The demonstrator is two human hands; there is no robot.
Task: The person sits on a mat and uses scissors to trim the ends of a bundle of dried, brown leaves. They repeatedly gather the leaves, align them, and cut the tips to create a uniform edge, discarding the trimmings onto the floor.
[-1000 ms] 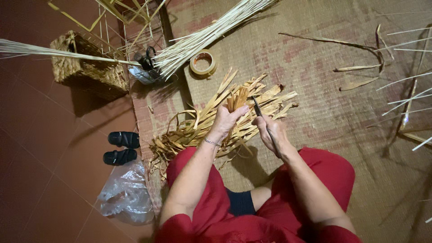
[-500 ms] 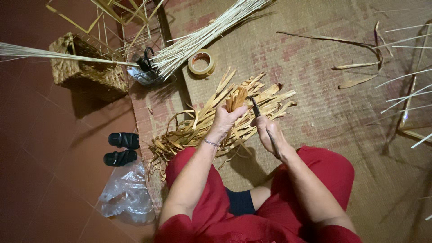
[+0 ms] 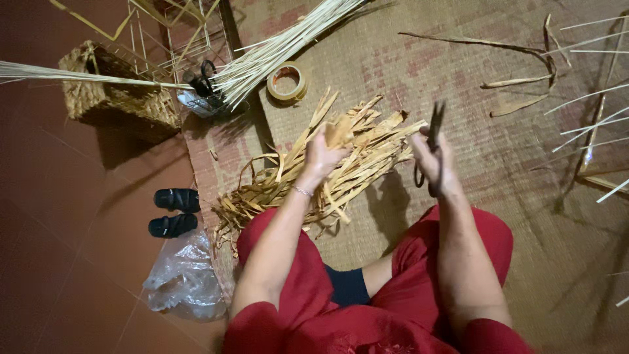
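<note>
Fingers: left hand [image 3: 322, 152] grips strip [image 3: 338, 131], right hand [image 3: 434, 160] grips scissors [image 3: 434, 141]; woven mat [image 3: 458, 78], tile floor [image 3: 59, 216].

So the base here is a woven straw mat [image 3: 406, 72] spread over a dark reddish tiled floor [image 3: 59, 262]. On the mat there's a big messy pile of flat bamboo strips [image 3: 367, 154] right in the middle, a roll of tape [image 3: 287, 82] just above it, and a long bundle of thin pale sticks [image 3: 288, 42] running off toward the top. A few curled dark strips [image 3: 517, 82] lie apart at upper right. Off the mat, on the bare tiles, sit a woven basket [image 3: 114, 92], a pair of black sandals [image 3: 173, 212] side by side, and a crumpled clear plastic bag [image 3: 187, 278] near the mat's edge.
</note>
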